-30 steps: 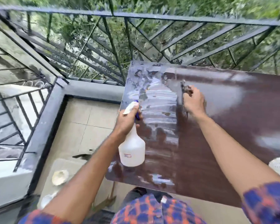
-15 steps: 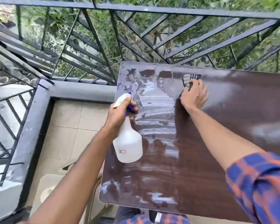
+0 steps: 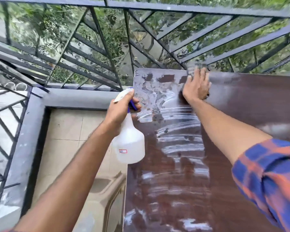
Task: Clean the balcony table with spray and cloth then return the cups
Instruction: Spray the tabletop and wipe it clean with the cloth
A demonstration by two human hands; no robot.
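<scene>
The dark brown table (image 3: 251,104) fills the right half of the view, and its left part is wet with white wipe streaks (image 3: 177,134). My left hand (image 3: 120,108) grips the neck and blue trigger of a white spray bottle (image 3: 130,146), held just above the table's left edge. My right hand (image 3: 197,86) lies flat with straight fingers at the table's far edge, pressing a grey cloth (image 3: 195,66). The cloth shows only as a blur past the fingertips. No cups are in view.
A black metal railing (image 3: 157,9) runs right behind the table and round the left side, above a grey ledge (image 3: 74,98). Beige floor tiles (image 3: 65,128) lie to the left of the table. A beige plastic piece of furniture (image 3: 100,191) stands beside the table's near left edge.
My right hand has slid the cloth from the table's middle up to its far edge, and its fingers have straightened. The view has moved closer. The bottle has stayed in my left hand.
</scene>
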